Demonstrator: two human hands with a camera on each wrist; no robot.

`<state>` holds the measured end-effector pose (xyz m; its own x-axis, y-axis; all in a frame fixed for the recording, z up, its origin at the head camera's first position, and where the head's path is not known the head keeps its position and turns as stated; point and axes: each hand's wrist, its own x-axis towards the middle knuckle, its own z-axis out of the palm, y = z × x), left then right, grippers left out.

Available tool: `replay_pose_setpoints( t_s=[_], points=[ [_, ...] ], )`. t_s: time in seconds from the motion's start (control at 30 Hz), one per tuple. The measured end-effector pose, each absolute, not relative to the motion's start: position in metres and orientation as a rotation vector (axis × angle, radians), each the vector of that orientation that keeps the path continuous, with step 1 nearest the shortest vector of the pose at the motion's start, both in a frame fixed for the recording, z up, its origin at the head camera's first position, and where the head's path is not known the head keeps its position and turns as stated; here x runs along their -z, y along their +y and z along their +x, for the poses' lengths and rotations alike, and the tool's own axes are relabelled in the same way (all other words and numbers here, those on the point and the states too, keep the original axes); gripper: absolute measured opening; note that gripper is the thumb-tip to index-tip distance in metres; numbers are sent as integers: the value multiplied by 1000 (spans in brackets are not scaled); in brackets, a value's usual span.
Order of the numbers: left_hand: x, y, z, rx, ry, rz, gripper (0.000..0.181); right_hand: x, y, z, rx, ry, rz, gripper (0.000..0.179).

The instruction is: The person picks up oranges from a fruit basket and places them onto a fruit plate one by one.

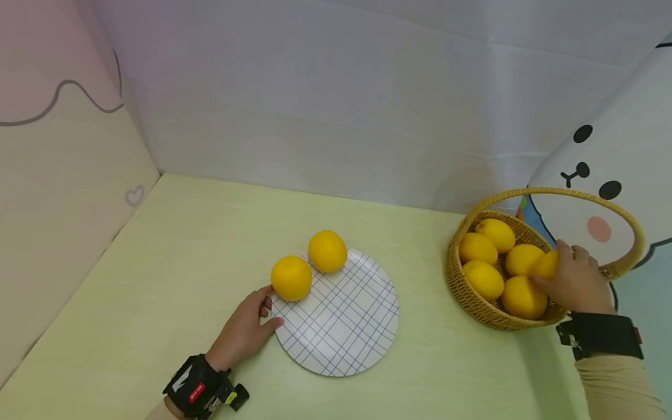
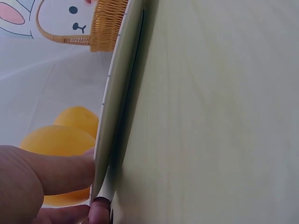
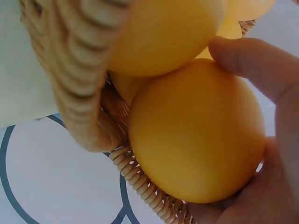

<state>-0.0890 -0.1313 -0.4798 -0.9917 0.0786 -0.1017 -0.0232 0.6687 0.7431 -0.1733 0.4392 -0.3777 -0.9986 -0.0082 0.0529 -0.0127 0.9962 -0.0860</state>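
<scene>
My left hand (image 1: 242, 331) pinches the left rim of a round white plate (image 1: 349, 326) with a blue grid pattern. In the left wrist view the thumb (image 2: 67, 174) lies at the plate's top edge, with fingertips beneath the rim. Two round yellow fruits (image 1: 291, 278) sit close together at the plate's far left side. Over at the right, my right hand (image 1: 581, 284) reaches into a wicker basket (image 1: 469, 306) and grips a smooth round yellow fruit (image 3: 196, 135), thumb on one side and fingers on the other. Several more yellow fruits (image 1: 483, 280) lie around it in the basket.
The basket's tall arched handle (image 1: 556, 191) rises behind the right hand. A pale curtain (image 1: 315, 105) hangs along the back of the light wooden table (image 1: 210, 233). A cartoon-printed sheet (image 1: 646, 151) stands behind the basket at the right, and another panel (image 1: 58, 204) borders the left.
</scene>
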Motion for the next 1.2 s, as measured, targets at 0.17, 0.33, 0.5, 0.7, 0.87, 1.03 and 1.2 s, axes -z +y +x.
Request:
replay_pose_setpoints(
  t_s=[0.17,0.33,0.5,0.7,0.87,1.03,1.2],
  points=[
    [478,-131,-89,-1230,2749,43,62,376,439,-172,-142,-3101,36,81],
    [476,-130,-90,-1229,2746,47,61,373,438,-170,-177,-3104,30,75],
    [476,-130,-90,-1232,2745,42,61,374,439,-171,-200,-3109,21,76],
    [477,-131,-89,-1241,2743,39,62,374,437,-172,-198,-3142,11,79],
    [479,-130,-90,-1246,2742,28,63,374,436,-171,-198,-3137,0,79],
    [479,-130,-91,-1235,2742,21,61,375,438,-172,-196,-3108,19,80],
    [478,-130,-91,-1230,2735,30,61,376,440,-174,-195,-3053,33,77]
  ],
)
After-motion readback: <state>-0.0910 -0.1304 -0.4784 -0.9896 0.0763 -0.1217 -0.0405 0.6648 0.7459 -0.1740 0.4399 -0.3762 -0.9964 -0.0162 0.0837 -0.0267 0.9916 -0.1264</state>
